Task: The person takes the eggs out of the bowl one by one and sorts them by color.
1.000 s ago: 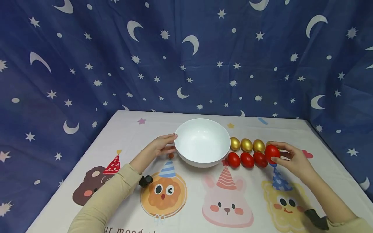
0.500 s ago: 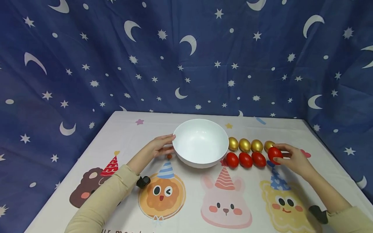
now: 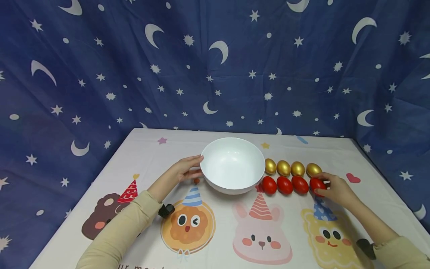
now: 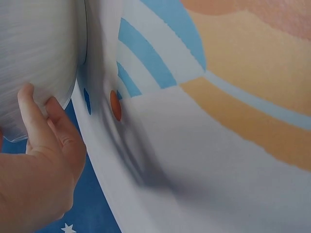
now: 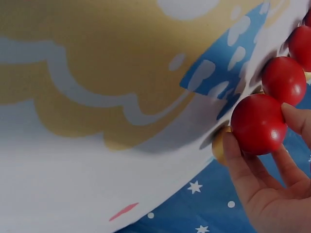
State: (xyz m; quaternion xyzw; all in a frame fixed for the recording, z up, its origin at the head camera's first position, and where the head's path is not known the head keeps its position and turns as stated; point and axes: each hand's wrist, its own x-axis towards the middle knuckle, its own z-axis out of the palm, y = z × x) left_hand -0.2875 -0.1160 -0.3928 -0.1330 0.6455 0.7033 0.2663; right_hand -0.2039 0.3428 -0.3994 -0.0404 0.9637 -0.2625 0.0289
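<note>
My right hand [image 3: 337, 190] holds a glossy red egg [image 3: 316, 186] between thumb and fingers, at the right end of a row of other red eggs [image 3: 284, 185]. In the right wrist view the thumb and fingertips reach around this red egg [image 5: 258, 124], with a neighbouring red egg [image 5: 284, 81] just beyond. A row of gold eggs [image 3: 283, 168] lies behind the red ones. My left hand [image 3: 186, 168] touches the left side of a large white bowl [image 3: 233, 163]. In the left wrist view its extended fingers rest against the bowl's outer wall [image 4: 39, 53]. Nothing shows inside the bowl.
A white cloth with cartoon prints covers the table [image 3: 221, 228]. Behind it hangs a dark blue curtain [image 3: 188, 86] with moons and stars. The egg rows begin close to the bowl's right side.
The right hand has lowered the red egg and moved it slightly nearer, into line with the red row. The rightmost gold egg is now fully uncovered. The left hand stays at the bowl.
</note>
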